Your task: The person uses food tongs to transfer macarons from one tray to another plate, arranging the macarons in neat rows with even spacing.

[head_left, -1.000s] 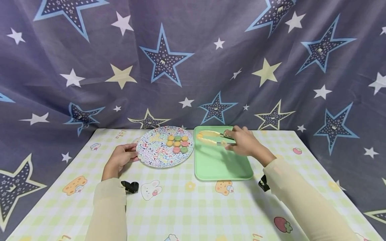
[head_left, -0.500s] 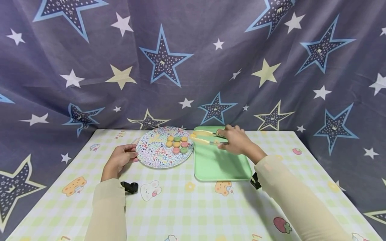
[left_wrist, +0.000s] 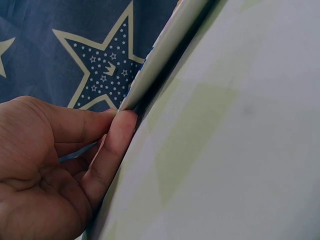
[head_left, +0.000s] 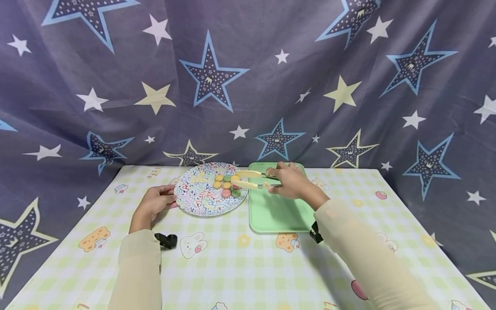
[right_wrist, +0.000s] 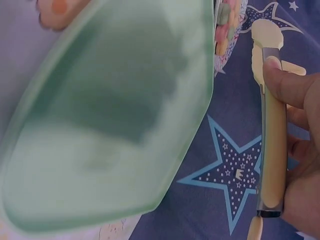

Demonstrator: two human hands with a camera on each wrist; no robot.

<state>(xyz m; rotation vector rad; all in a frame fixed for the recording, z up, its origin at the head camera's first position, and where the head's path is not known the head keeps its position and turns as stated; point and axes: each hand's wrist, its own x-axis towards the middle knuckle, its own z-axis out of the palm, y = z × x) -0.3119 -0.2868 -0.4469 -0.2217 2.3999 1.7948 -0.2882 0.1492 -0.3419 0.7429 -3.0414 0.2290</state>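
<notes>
My left hand (head_left: pixel 155 203) pinches the left rim of a round, colour-speckled plate (head_left: pixel 201 200). In the left wrist view, the thumb lies above the plate's edge (left_wrist: pixel 150 75) and a finger lies beneath it. Several small yellow, green and pink macarons (head_left: pixel 226 193) sit together on the plate's right half. My right hand (head_left: pixel 292 183) grips a pair of tongs (head_left: pixel 248 185) with cream tips and metal arms. The tips reach over the macarons at the plate's right side, covering some. Whether the tips hold a macaron I cannot tell. In the right wrist view, the thumb presses the tongs (right_wrist: pixel 274 135).
A light green rectangular tray (head_left: pixel 271 217) stands right of the plate, close against it, under my right hand. The table wears a checked cloth (head_left: pixel 232 275) with cartoon prints. Behind its far edge hangs a dark star-patterned curtain (head_left: pixel 248 112).
My right hand has moved left, carrying the tongs from above the green tray to above the plate. A yellow macaron showed between the tips earlier. My left hand stays at the rim.
</notes>
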